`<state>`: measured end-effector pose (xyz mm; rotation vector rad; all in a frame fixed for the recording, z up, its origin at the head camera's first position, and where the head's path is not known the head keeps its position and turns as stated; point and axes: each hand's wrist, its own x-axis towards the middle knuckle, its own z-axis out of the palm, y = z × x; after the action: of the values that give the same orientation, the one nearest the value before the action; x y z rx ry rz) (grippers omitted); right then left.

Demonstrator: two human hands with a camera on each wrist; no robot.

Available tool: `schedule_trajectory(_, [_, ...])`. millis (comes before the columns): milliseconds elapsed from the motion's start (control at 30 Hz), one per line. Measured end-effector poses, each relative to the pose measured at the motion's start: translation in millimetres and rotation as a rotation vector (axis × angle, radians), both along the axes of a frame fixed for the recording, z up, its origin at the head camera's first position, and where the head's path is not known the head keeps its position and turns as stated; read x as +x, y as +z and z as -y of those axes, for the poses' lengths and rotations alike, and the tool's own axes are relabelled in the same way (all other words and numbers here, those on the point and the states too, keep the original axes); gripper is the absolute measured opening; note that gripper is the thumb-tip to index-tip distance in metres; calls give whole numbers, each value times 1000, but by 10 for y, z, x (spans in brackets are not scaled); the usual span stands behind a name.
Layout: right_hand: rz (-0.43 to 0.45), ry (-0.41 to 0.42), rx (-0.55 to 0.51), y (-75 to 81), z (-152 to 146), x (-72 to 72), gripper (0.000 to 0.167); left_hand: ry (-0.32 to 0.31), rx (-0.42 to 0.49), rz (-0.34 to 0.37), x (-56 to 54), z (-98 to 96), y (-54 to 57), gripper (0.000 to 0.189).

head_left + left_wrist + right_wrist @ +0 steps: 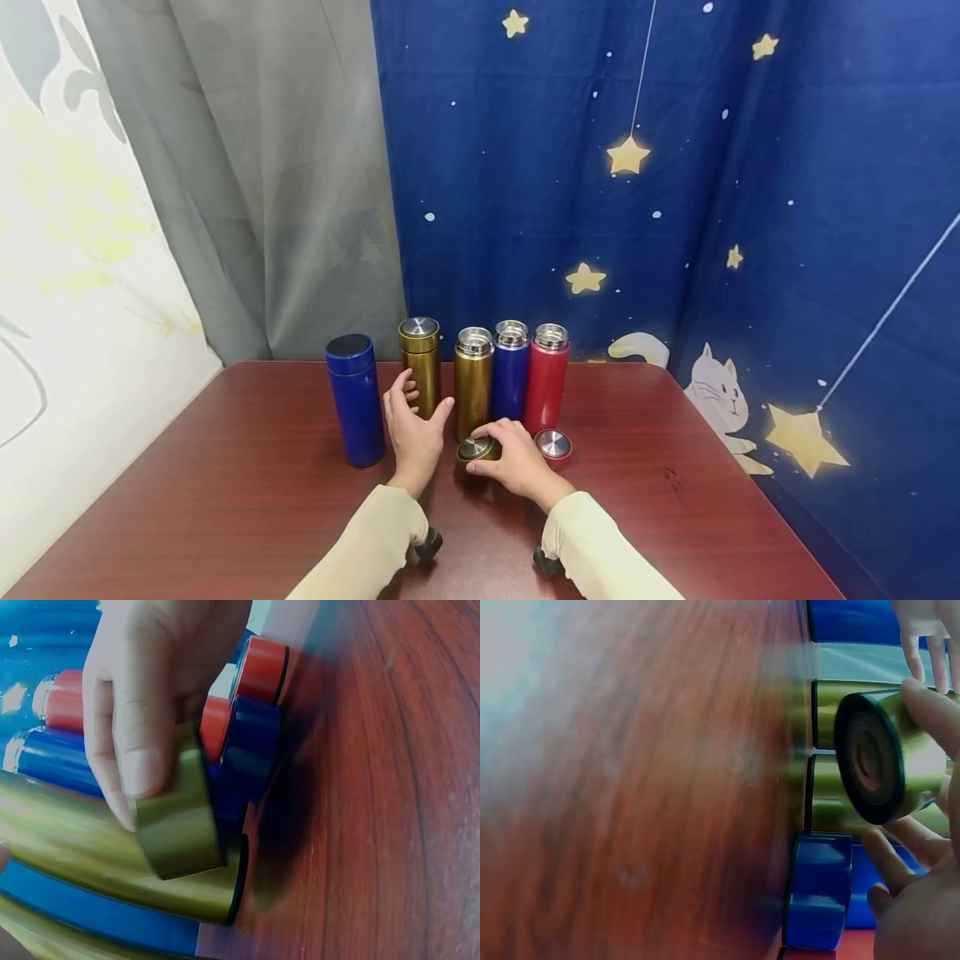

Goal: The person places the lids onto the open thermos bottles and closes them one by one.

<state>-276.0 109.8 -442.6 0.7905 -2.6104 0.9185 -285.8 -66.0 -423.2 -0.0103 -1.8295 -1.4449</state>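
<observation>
My right hand (517, 462) pinches a gold bottle cap (476, 450) between thumb and fingers, lifted off the table; its dark-rimmed underside shows in the right wrist view. Just behind it stands an uncapped gold thermos bottle (472, 383) with a steel mouth. My left hand (416, 442), fingers spread and loosely bent, is in front of a capped gold bottle (422, 375); it holds nothing. A blue cap (817, 892) lies near the right hand, hidden behind it in the head view. Beside that is a red cap (553, 447).
An uncapped blue bottle (511, 371) and an uncapped red bottle (546, 379) stand close to the right of the uncapped gold one. To the left is a capped blue bottle (356, 404). Curtains hang behind the dark red wooden table (225, 500).
</observation>
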Motion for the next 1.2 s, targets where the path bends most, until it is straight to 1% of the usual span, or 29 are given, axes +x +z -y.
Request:
schedule_trajectory(67, [6,12,-54,9,-12,7,40,-40,0,-9,3,-22,-3,76])
schedule_trajectory(200, [-17,35,-155,23,-33,15,37,-120,17,-12,17,-69,5,75])
schedule_trajectory(300, [-45,32,-191,30,-36,15,37,-162,31,-8,23,-92,13,73])
schedule_trajectory(467, [-62,4,-249,33,-49,19,36,-216,50,-10,22,-114,17,70])
schedule_trajectory(600, [-92,-10,-303,28,-59,23,36,-237,65,-13,15,-120,28,67])
schedule_trajectory(767, [-153,-34,-350,10,-68,20,35,-259,59,-15,-5,-135,47,67])
schedule_trajectory(1000, [-276,-66,-407,26,-92,30,32,-308,114,-23,-19,-181,44,67])
schedule_trajectory(1200, [-321,-89,-444,30,-103,35,31,-323,102,51,-35,-197,31,67])
